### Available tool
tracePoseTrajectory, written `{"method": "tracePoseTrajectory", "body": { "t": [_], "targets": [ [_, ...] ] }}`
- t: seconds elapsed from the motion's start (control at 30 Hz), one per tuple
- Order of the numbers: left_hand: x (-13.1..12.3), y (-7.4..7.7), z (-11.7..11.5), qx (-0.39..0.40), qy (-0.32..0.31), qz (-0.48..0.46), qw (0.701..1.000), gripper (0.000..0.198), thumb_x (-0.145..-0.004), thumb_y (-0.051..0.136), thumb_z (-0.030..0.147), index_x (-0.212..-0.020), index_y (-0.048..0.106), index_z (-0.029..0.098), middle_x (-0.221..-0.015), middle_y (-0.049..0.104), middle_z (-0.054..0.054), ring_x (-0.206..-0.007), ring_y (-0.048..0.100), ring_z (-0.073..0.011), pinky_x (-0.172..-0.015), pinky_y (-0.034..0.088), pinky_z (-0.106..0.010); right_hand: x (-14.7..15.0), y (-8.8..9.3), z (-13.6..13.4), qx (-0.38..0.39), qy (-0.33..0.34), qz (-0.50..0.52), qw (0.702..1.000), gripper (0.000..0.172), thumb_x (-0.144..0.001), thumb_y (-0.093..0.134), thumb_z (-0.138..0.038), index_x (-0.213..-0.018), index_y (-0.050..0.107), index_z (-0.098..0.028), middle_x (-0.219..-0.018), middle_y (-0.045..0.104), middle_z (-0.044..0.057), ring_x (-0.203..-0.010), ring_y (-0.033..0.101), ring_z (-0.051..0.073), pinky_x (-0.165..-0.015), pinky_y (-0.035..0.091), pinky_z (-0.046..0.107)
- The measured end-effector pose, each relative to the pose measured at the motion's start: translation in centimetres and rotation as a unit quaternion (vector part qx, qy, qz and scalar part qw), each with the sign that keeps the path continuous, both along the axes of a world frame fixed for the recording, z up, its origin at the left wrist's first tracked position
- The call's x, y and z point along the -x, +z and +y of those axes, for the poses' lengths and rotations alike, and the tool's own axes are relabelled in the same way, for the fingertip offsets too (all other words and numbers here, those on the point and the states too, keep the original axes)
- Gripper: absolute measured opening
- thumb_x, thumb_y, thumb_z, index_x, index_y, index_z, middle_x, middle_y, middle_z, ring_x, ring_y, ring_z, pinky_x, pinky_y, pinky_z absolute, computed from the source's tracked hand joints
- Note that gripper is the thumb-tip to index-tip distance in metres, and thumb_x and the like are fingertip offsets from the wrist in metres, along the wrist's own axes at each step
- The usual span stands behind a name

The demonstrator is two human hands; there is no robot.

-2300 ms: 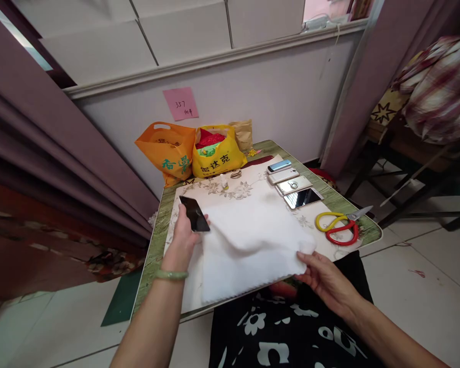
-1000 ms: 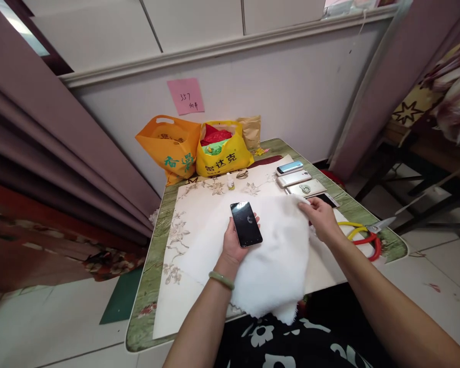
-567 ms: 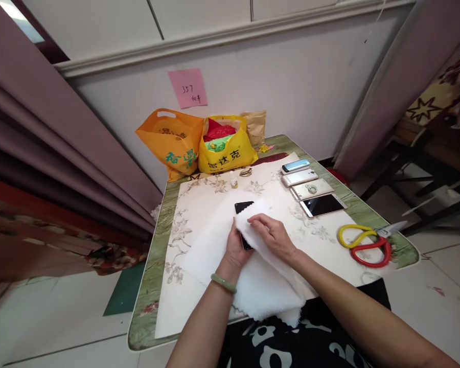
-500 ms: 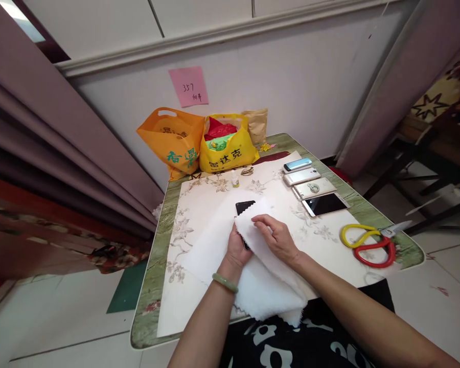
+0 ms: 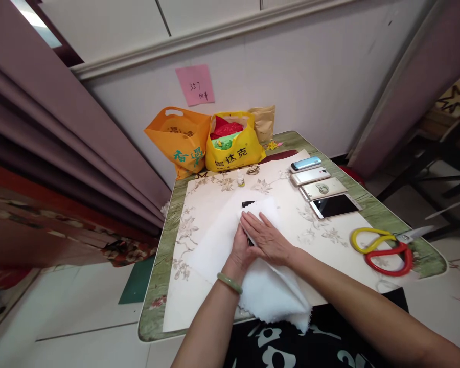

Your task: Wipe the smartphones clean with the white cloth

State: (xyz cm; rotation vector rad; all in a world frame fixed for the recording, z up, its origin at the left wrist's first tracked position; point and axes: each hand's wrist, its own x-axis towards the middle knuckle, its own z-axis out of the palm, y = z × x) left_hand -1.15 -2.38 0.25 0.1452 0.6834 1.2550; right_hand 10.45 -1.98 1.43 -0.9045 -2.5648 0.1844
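A black phone point(image 5: 249, 204) is held in my left hand point(image 5: 240, 249) above the table, its lower part mostly covered. Over it lies a white fluffy cloth point(image 5: 274, 296) with a zigzag-cut edge, hanging down toward my lap. My right hand point(image 5: 267, 240) rests flat on the cloth over the phone, fingers stretched out. Only the phone's far end and a thin dark strip near my left fingers are visible. Under my hands, more white cloth point(image 5: 214, 243) is spread on the table cover.
Several phones point(image 5: 335, 205) lie in a row at right, with red-and-yellow-handled scissors point(image 5: 393, 245) nearer me. A small bottle point(image 5: 240, 179) stands toward the back. An orange bag point(image 5: 180, 140), a yellow bag point(image 5: 235, 151) and a brown pouch point(image 5: 263, 122) line the wall side of the table point(image 5: 157, 276).
My right hand has gone from pinching the cloth's edge to lying flat on it. The cloth now covers more of the phone. The view has shifted slightly.
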Motion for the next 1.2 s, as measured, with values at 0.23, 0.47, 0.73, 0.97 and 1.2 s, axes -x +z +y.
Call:
{"method": "tracePoseTrajectory", "body": {
  "t": [0.23, 0.47, 0.73, 0.97, 1.2],
  "targets": [
    [0.1, 1.1, 0.1, -0.021, -0.095, -0.066, 0.993, 0.044, -0.095, 0.045, 0.044, -0.129, 0.059, 0.019, -0.129, 0.064, -0.007, -0.129, 0.052, -0.0228, -0.112, 0.037, -0.038, 1.0, -0.3, 2.8, 0.042, -0.172, 0.02, 0.984, 0.079, -0.098, 0.031, -0.056, -0.155, 0.002, -0.01, -0.161, 0.01, 0.014, -0.149, 0.007, 0.027, -0.118, 0.013, 0.053],
    [0.5, 1.7, -0.4, 0.066, -0.031, -0.042, 0.996, 0.034, -0.093, 0.051, 0.041, -0.101, 0.069, 0.013, -0.094, 0.075, -0.008, -0.105, 0.068, -0.0209, -0.106, 0.044, -0.033, -0.5, -1.3, -3.1, -0.019, -0.064, -0.012, 0.998, 0.089, -0.095, 0.036, -0.063, -0.155, 0.001, -0.008, -0.16, 0.013, 0.017, -0.149, 0.009, 0.029, -0.119, 0.009, 0.051],
    [1.3, 0.8, -0.3, 0.092, -0.041, -0.022, 0.995, 0.038, -0.09, 0.052, 0.048, -0.094, 0.067, 0.013, -0.087, 0.074, -0.01, -0.102, 0.068, -0.0244, -0.104, 0.044, -0.037, 0.2, -0.5, -2.5, -0.025, 0.021, -0.037, 0.999, 0.09, -0.092, 0.041, -0.067, -0.154, 0.013, -0.009, -0.159, 0.018, 0.014, -0.148, 0.015, 0.027, -0.12, 0.008, 0.049],
    [0.5, 1.1, -0.4, -0.023, -0.068, -0.068, 0.995, 0.042, -0.095, 0.044, 0.048, -0.125, 0.061, 0.024, -0.131, 0.063, -0.004, -0.126, 0.054, -0.021, -0.11, 0.039, -0.035, 2.1, 0.3, 2.1, 0.021, -0.128, -0.002, 0.991, 0.077, -0.097, 0.036, -0.056, -0.155, 0.013, -0.011, -0.16, 0.015, 0.012, -0.148, 0.012, 0.025, -0.119, 0.014, 0.051],
    [0.6, 0.9, -0.3, 0.035, 0.008, -0.044, 0.998, 0.041, -0.093, 0.048, 0.044, -0.11, 0.069, 0.014, -0.1, 0.075, -0.009, -0.101, 0.068, -0.021, -0.101, 0.046, -0.032, -0.3, -1.8, -4.4, -0.013, -0.14, -0.018, 0.99, 0.088, -0.094, 0.037, -0.062, -0.155, 0.002, -0.007, -0.16, 0.015, 0.018, -0.148, 0.012, 0.03, -0.118, 0.005, 0.058]
  ]
}}
